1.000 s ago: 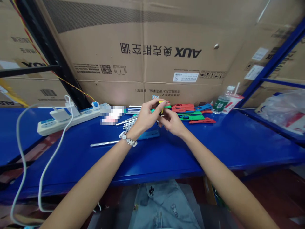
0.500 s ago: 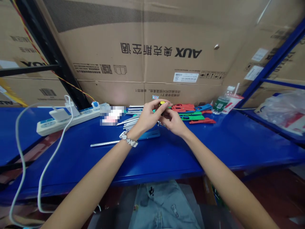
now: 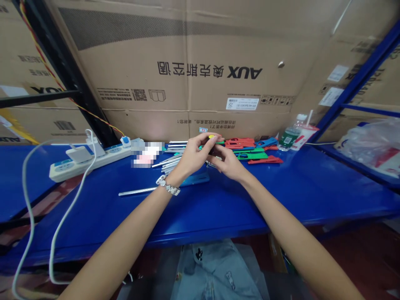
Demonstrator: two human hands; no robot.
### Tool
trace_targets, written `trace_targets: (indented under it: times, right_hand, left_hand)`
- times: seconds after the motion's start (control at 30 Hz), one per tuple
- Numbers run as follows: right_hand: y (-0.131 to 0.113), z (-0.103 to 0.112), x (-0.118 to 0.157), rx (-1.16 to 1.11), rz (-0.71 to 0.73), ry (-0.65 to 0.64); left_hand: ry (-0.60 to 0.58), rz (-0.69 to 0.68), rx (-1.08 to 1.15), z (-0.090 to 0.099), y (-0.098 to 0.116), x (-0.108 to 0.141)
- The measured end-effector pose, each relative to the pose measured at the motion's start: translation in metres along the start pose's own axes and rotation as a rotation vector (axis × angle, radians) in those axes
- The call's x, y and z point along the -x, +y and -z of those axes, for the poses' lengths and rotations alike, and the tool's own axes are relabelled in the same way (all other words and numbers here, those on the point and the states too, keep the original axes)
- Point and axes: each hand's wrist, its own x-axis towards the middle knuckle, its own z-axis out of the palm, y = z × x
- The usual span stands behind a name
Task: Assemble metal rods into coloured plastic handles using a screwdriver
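My left hand (image 3: 196,156), with a silver bracelet at its wrist, is closed around a small yellow-topped thing (image 3: 211,136); only its rounded top shows. Against it, my right hand (image 3: 227,160) has its fingers curled in; what they hold is hidden. Beneath and left of the hands lie several silver metal rods (image 3: 170,164). A flat blue plastic piece (image 3: 198,178) lies under my left wrist, with a single silver rod (image 3: 136,192) pointing left from near it. Right of the hands are red plastic pieces (image 3: 239,143) and green plastic pieces (image 3: 254,156) with oval holes.
A white power strip (image 3: 84,161) with plugs and white cables is on the left of the blue table (image 3: 218,212). A bottle (image 3: 292,133) and a cup with a straw (image 3: 305,135) stand at the back right. A large cardboard box (image 3: 206,37) walls off the rear.
The view has tilted slightly. My left thumb now lies nearer the yellow top, and the dark gap under it is covered. Both hands stay together in the same place.
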Motion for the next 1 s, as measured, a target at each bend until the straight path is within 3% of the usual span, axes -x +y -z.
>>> trace_targets:
  times: [0.1,0.23,0.3,0.43,0.63,0.8,0.87,1.0]
  right_hand:
    - [-0.003,0.009,0.001,-0.044,-0.012,-0.114]
    - [0.008,0.002,-0.004,-0.007,-0.032,-0.028]
    - [0.014,-0.005,-0.006,-0.004,-0.039,0.037]
    - [0.014,-0.011,-0.006,-0.028,-0.04,0.087]
    - [-0.003,0.001,0.002,-0.118,-0.061,-0.177]
    - [0.0,0.004,-0.001,-0.201,-0.151,-0.152]
    - [0.001,0.003,-0.002,-0.222,-0.166,-0.14]
    - [0.003,-0.003,-0.001,-0.225,-0.203,-0.045]
  left_hand:
    - [-0.036,0.022,-0.016,0.003,0.0,0.0]
    - [0.205,0.006,-0.044,-0.006,-0.004,0.001]
    - [0.26,0.003,-0.04,-0.01,-0.005,0.002]
    - [0.185,0.002,-0.026,-0.012,-0.004,0.004]
    - [0.07,0.079,-0.032,-0.004,-0.002,0.007]
    - [0.18,0.077,-0.159,0.021,-0.016,0.027]
    - [0.104,0.148,-0.314,0.03,-0.024,0.041]
    - [-0.219,0.18,-0.51,0.035,-0.037,0.064]
